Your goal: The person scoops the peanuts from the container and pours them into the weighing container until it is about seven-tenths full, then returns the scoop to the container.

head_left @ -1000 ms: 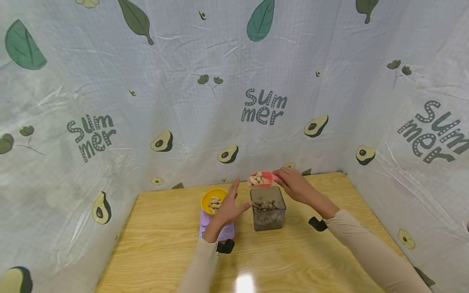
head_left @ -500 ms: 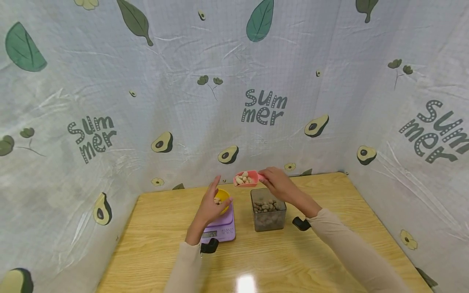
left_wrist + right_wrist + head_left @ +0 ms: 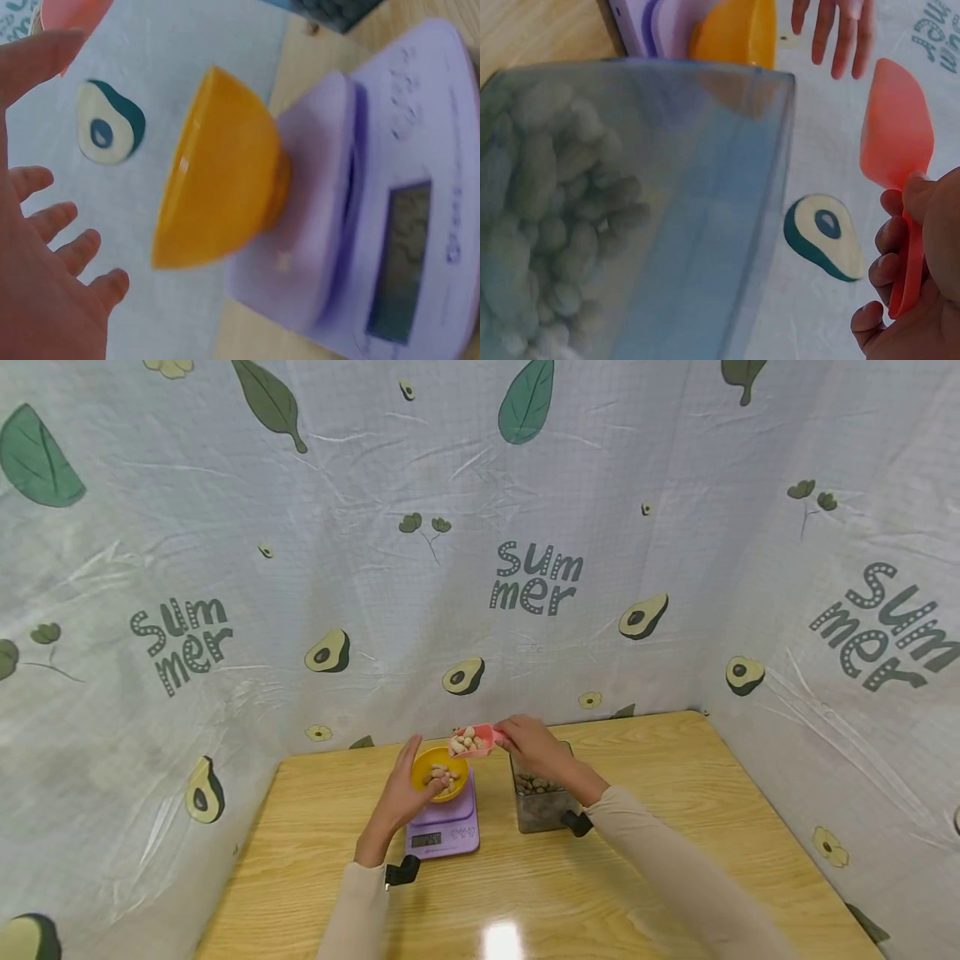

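Observation:
My right hand (image 3: 536,747) grips the handle of a pink scoop (image 3: 897,127), which carries several peanuts (image 3: 468,741) beside the right rim of a yellow bowl (image 3: 221,176). That bowl holds more peanuts and sits on a purple kitchen scale (image 3: 442,837); digits show on its display, too blurred to read surely. Fingers spread, my left hand (image 3: 401,793) hovers at the bowl's left side, apart from it in the left wrist view. Under my right forearm stands a grey see-through bin (image 3: 705,217) with many peanuts inside, partly hidden in the head view.
Everything stands on a wooden table (image 3: 315,860). A pale cloth (image 3: 420,610) printed with avocados and leaves hangs behind it and along both sides. Bare table lies left of the scale and right of the bin.
My right hand has carried the loaded scoop leftward from above the bin to the bowl. My left hand has moved left, uncovering the bowl and the scale's display.

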The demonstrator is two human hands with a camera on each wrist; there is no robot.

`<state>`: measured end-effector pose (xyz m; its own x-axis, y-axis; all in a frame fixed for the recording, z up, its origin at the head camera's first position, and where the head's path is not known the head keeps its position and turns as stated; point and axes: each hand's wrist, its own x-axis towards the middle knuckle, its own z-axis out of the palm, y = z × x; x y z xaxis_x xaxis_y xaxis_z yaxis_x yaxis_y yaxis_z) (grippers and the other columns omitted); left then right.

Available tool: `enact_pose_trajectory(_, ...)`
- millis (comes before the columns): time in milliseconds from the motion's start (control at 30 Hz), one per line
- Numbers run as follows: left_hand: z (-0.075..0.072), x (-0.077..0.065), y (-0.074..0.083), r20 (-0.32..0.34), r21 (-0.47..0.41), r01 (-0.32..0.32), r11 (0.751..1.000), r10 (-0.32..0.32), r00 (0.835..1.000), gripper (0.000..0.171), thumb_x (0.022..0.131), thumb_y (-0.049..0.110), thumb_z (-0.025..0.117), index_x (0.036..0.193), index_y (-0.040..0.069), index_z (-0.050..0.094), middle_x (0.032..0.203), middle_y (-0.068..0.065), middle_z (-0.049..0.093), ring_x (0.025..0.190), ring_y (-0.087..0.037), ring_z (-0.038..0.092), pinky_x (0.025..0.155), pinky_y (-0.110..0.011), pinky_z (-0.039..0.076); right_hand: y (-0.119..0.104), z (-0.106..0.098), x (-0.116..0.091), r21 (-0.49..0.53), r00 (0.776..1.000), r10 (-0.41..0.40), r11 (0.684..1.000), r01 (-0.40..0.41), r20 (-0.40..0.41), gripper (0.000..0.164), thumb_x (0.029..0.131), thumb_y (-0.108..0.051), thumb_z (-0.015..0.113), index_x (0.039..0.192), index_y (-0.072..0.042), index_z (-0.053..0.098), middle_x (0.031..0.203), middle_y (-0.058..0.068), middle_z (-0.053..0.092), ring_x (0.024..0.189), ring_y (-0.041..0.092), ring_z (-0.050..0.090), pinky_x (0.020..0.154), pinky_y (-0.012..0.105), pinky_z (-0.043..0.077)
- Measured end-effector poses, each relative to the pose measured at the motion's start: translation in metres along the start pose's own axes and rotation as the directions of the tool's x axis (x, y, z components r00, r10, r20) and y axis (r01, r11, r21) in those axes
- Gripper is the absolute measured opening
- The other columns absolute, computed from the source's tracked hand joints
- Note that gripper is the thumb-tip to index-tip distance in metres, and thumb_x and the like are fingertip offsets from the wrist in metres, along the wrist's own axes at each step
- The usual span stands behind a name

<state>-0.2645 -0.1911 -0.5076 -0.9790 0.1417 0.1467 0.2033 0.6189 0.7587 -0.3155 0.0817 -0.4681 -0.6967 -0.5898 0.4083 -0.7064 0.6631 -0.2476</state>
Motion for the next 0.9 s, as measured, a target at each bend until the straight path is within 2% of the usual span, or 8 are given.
enact_pose_trajectory(300, 0.008, -0.001, -0.029, 0.046, 0.007, 0.085, 0.996, -0.085, 0.995, 0.106, 0.081, 0.038, 0.077, 0.157, 0.001, 0.014, 0.163, -0.024, 0.013, 0.148, -0.047, 0.020, 0.118, -0.061, 0.021, -0.010, 0.018, 0.011, -0.044, 0.991, 0.058, 0.998, -0.053, 0.119, 0.029, 0.103, -0.026, 0.051, 0.123, -0.010, 0.063, 0.109, 0.007, 0.068, 0.106, 0.026, 0.063, 0.095, 0.044, 0.049)
enact_pose_trajectory(533, 0.014, -0.002, -0.039, 0.082, 0.010, 0.155, 0.988, -0.155, 0.985, 0.109, 0.082, 0.047, 0.075, 0.157, 0.001, 0.010, 0.162, -0.026, 0.015, 0.147, -0.047, 0.022, 0.118, -0.061, 0.022, -0.017, 0.028, 0.019, -0.142, 0.965, 0.119, 0.986, -0.087, 0.235, 0.031, 0.104, -0.030, 0.048, 0.126, -0.015, 0.062, 0.119, 0.004, 0.067, 0.116, 0.024, 0.060, 0.101, 0.045, 0.045)
enact_pose_trajectory(667, 0.017, -0.001, -0.042, 0.099, 0.008, 0.180, 0.984, -0.180, 0.979, 0.109, 0.084, 0.047, 0.073, 0.158, 0.002, 0.007, 0.162, -0.026, 0.015, 0.148, -0.045, 0.021, 0.119, -0.059, 0.021, -0.023, 0.032, 0.026, -0.204, 0.954, 0.133, 0.976, -0.078, 0.269, 0.030, 0.104, -0.032, 0.047, 0.125, -0.017, 0.063, 0.120, 0.002, 0.067, 0.115, 0.023, 0.061, 0.098, 0.043, 0.047)
enact_pose_trajectory(800, 0.018, -0.001, -0.041, 0.090, -0.011, 0.176, 0.984, -0.175, 0.981, 0.109, 0.084, 0.046, 0.073, 0.158, 0.001, 0.007, 0.162, -0.026, 0.015, 0.148, -0.045, 0.021, 0.120, -0.058, 0.019, -0.030, 0.031, 0.035, -0.323, 0.951, 0.112, 0.946, -0.014, 0.288, 0.024, 0.103, -0.027, 0.052, 0.121, -0.020, 0.065, 0.117, 0.000, 0.067, 0.111, 0.020, 0.061, 0.091, 0.039, 0.048)
enact_pose_trajectory(900, 0.018, -0.002, -0.038, 0.067, -0.024, 0.142, 0.990, -0.140, 0.988, 0.109, 0.082, 0.046, 0.074, 0.156, -0.002, 0.010, 0.160, -0.030, 0.017, 0.146, -0.049, 0.023, 0.118, -0.061, 0.021, -0.037, 0.026, 0.044, -0.440, 0.956, 0.068, 0.895, 0.067, 0.284, 0.022, 0.100, -0.023, 0.057, 0.119, -0.022, 0.068, 0.113, -0.001, 0.068, 0.108, 0.019, 0.060, 0.088, 0.036, 0.048)
